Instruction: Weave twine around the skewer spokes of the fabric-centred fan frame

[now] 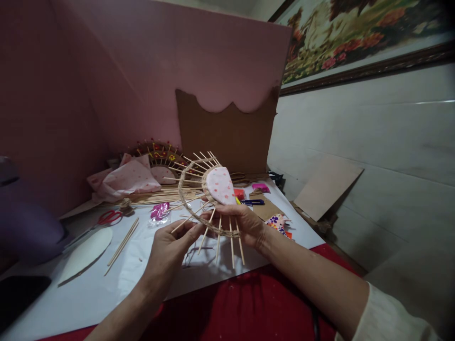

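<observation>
Both hands hold up a half-round fan-like frame above the table. At its middle is a padded half disc [221, 184] in pale cloth with red dots, and thin wooden sticks [232, 246] radiate from its curved edge. A band of braided twine [182, 187] runs in an arc around the sticks. My right hand [241, 220] grips the padded disc near its lower straight end, thumb on the cloth. My left hand [179, 239] pinches the lower part of the twine band and a stick; the fingertips are partly hidden behind it.
On the white tabletop lie red scissors [110, 217], loose sticks [122, 246], a white half-round piece [86, 255], a bag of pink material [160, 211] and a dark blue cutter [252, 202]. Behind are dotted cloth [130, 177], a decorated arch [161, 155] and brown cardboard [227, 135].
</observation>
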{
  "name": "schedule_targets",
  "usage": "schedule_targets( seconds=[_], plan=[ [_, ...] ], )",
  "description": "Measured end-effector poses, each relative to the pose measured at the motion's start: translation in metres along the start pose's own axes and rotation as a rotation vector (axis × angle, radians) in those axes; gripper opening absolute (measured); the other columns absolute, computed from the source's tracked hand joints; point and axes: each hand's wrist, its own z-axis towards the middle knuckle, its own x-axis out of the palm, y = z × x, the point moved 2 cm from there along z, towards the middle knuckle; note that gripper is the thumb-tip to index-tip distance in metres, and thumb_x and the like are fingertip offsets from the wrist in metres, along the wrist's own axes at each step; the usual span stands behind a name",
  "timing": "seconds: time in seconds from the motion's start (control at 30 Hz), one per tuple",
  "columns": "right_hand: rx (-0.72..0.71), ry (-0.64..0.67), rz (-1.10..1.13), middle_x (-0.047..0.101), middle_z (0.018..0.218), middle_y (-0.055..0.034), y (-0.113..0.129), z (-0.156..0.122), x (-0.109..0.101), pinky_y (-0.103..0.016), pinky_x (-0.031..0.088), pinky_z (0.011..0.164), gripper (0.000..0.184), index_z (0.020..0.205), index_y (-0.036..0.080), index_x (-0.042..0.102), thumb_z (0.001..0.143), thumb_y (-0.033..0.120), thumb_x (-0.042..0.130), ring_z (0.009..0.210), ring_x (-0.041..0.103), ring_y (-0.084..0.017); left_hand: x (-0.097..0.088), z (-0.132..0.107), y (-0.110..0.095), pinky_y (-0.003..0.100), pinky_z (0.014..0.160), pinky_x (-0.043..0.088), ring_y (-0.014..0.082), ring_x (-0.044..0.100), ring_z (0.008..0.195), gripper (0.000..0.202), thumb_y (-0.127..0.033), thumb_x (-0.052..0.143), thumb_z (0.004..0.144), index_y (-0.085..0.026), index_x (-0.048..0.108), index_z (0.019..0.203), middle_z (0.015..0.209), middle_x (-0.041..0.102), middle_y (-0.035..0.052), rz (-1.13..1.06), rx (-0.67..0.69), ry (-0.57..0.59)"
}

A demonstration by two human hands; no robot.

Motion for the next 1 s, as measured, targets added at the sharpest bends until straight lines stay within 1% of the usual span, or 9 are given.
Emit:
schedule_targets(
  seconds=[0.17, 0.27, 0.4, 0.53, 0.63, 0.7, 0.8, 0.9, 1.0],
  plan=[
    [0.046, 0.003, -0.039, 0.067, 0.074, -0.0091, 0.0004, -0.0008, -0.0002, -0.022, 0.045, 0.057, 0.028, 0.092, 0.005, 0.065, 0.070, 0.022, 0.060, 0.061, 0.058, -0.011, -0.0007, 0.0003, 0.0010, 0.021, 0.042, 0.018, 0.0068, 0.023, 0.046, 0.032, -0.037, 0.069, 0.067, -0.016, 0.051, 0.050, 0.047, 0.033, -0.0072, -0.002, -0.003, -0.005],
    [0.021, 0.017, -0.055, 0.067, 0.076, -0.0076, 0.0016, -0.0010, 0.0000, -0.020, 0.042, 0.048, 0.038, 0.105, 0.008, 0.061, 0.069, 0.021, 0.061, 0.057, 0.057, -0.011, 0.0000, -0.0013, -0.0008, 0.021, 0.042, 0.018, 0.0067, 0.023, 0.046, 0.032, -0.035, 0.068, 0.067, -0.016, 0.051, 0.050, 0.047, 0.033, -0.0071, -0.004, 0.005, -0.007],
    [-0.011, -0.001, -0.084, 0.068, 0.084, -0.0065, 0.0027, -0.0012, 0.0014, -0.021, 0.042, 0.046, 0.054, 0.121, 0.016, 0.051, 0.068, 0.022, 0.063, 0.058, 0.058, -0.012, 0.0009, -0.0017, -0.0027, 0.022, 0.041, 0.018, 0.0068, 0.023, 0.045, 0.031, -0.035, 0.069, 0.066, -0.015, 0.051, 0.049, 0.045, 0.033, -0.0071, -0.011, 0.002, -0.021],
    [-0.034, 0.028, -0.090, 0.067, 0.086, -0.0068, 0.0023, -0.0016, 0.0010, -0.022, 0.046, 0.049, 0.055, 0.121, 0.018, 0.049, 0.071, 0.035, 0.065, 0.067, 0.061, -0.015, 0.0006, -0.0009, -0.0019, 0.021, 0.041, 0.018, 0.0065, 0.023, 0.044, 0.030, -0.036, 0.070, 0.065, -0.015, 0.053, 0.050, 0.045, 0.035, -0.0073, -0.022, -0.006, -0.025],
    [-0.021, 0.100, -0.130, 0.064, 0.096, -0.0098, 0.0006, -0.0021, 0.0006, -0.024, 0.047, 0.051, 0.056, 0.119, 0.018, 0.050, 0.075, 0.052, 0.058, 0.076, 0.061, -0.018, -0.0005, -0.0006, 0.0003, 0.021, 0.041, 0.020, 0.0062, 0.024, 0.043, 0.028, -0.036, 0.068, 0.067, -0.015, 0.056, 0.053, 0.045, 0.038, -0.0073, -0.026, 0.005, -0.013],
    [-0.012, 0.150, -0.158, 0.063, 0.097, -0.0113, -0.0007, -0.0021, 0.0012, -0.024, 0.048, 0.052, 0.060, 0.117, 0.015, 0.052, 0.075, 0.058, 0.054, 0.077, 0.060, -0.018, -0.0013, -0.0005, 0.0019, 0.021, 0.041, 0.020, 0.0061, 0.025, 0.043, 0.025, -0.035, 0.067, 0.069, -0.016, 0.059, 0.056, 0.045, 0.040, -0.0073, -0.021, 0.010, -0.002],
    [-0.036, 0.166, -0.162, 0.063, 0.097, -0.0117, -0.0022, -0.0013, 0.0018, -0.023, 0.048, 0.053, 0.058, 0.114, 0.013, 0.054, 0.074, 0.055, 0.059, 0.074, 0.059, -0.016, -0.0017, -0.0010, 0.0028, 0.021, 0.041, 0.021, 0.0058, 0.026, 0.043, 0.026, -0.034, 0.067, 0.070, -0.015, 0.058, 0.055, 0.045, 0.041, -0.0073, -0.017, 0.010, -0.004],
    [-0.046, 0.101, -0.146, 0.063, 0.097, -0.0109, -0.0033, 0.0001, 0.0002, -0.022, 0.046, 0.053, 0.049, 0.111, 0.013, 0.058, 0.074, 0.045, 0.062, 0.073, 0.059, -0.015, 0.0001, -0.0018, 0.0004, 0.021, 0.042, 0.021, 0.0059, 0.027, 0.043, 0.026, -0.034, 0.068, 0.068, -0.015, 0.057, 0.054, 0.045, 0.041, -0.0072, -0.022, 0.003, -0.008],
    [-0.032, 0.085, -0.115, 0.063, 0.099, -0.0100, -0.0034, 0.0007, -0.0006, -0.023, 0.045, 0.056, 0.042, 0.110, 0.014, 0.059, 0.075, 0.037, 0.063, 0.074, 0.059, -0.015, 0.0025, -0.0021, -0.0025, 0.021, 0.041, 0.021, 0.0061, 0.027, 0.043, 0.026, -0.035, 0.069, 0.066, -0.015, 0.058, 0.053, 0.045, 0.041, -0.0071, -0.023, -0.009, 0.002]
  ],
)
